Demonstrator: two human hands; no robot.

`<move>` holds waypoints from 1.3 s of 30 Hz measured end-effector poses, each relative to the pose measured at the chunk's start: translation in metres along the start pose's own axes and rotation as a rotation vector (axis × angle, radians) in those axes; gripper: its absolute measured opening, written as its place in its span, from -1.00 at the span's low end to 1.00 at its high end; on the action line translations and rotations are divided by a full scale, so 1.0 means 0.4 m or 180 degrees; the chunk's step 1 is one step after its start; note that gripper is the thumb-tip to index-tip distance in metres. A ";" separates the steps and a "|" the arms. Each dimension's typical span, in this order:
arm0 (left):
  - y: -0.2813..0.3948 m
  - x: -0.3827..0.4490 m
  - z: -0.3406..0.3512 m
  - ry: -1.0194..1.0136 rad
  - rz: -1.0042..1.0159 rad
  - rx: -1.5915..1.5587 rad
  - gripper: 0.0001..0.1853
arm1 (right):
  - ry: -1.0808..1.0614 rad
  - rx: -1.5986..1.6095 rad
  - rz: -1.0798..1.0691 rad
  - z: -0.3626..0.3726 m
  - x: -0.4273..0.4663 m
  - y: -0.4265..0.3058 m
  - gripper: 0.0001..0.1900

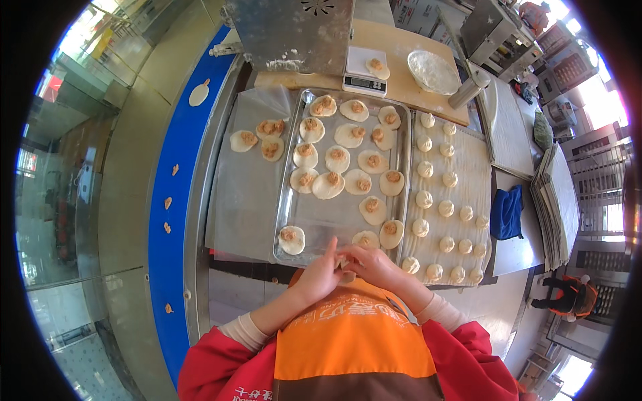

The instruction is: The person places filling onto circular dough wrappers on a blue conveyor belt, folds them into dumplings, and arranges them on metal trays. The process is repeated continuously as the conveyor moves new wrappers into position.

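Close to my apron, at the near edge of a steel tray (pixel 313 218), my left hand (pixel 325 273) and my right hand (pixel 370 263) meet around one piece of dough (pixel 347 275). The fingers of both hands grip it and hide most of it. In the tray lie several flat dough rounds (pixel 328 185), each topped with a lump of orange-brown filling. One such round (pixel 291 240) sits alone at the tray's near left corner. To the right, pleated buns (pixel 421 228) stand in rows on a lined tray (pixel 474 160).
Left of the tray, several filled rounds (pixel 270 148) rest on a plastic sheet (pixel 246 200). A blue conveyor belt (pixel 168 260) carries filling lumps and one round. Behind stand a digital scale (pixel 364 70), a flour bowl (pixel 433 71) and a steel machine (pixel 296 35). A blue cloth (pixel 507 213) lies right; another person (pixel 572 296) stands beyond.
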State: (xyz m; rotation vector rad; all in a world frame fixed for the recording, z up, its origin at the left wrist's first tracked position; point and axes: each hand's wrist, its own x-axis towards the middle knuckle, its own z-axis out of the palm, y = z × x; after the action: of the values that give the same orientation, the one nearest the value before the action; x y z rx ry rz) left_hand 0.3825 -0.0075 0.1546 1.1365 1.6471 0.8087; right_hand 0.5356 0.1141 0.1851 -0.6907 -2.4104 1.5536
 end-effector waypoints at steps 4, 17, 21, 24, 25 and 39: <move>-0.008 0.006 -0.026 -0.0464 -0.0717 -0.1823 -0.52 | 0.0430 -0.0237 -0.0135 -0.011 -0.011 0.041 -0.80; -0.164 -0.094 0.016 0.0855 -0.0424 -0.3147 -0.69 | -0.0986 0.1711 0.0991 0.076 0.143 0.087 -0.45; -0.245 -0.244 -0.102 0.1738 -0.0924 -0.4345 -0.65 | -0.1390 0.0430 0.0734 0.244 0.360 0.017 -0.50; -0.426 -0.316 -0.140 0.2607 -0.0764 -0.4587 -0.64 | -0.1846 -0.0409 -0.0188 0.528 0.535 -0.087 -0.58; -0.470 -0.347 -0.154 0.2832 -0.0801 -0.4659 -0.64 | -0.1766 -0.0424 -0.0582 0.645 0.600 -0.107 -0.60; -0.761 -0.661 -0.386 0.5060 -0.0032 -0.5650 -0.55 | -0.3475 -0.0735 -0.0862 1.339 0.764 -0.321 -0.82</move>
State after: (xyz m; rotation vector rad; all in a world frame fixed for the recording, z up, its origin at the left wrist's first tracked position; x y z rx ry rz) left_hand 0.1747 -0.3629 0.0246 -1.0825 0.9418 2.6125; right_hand 0.0186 -0.2161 0.0421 0.6622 -3.2165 1.8033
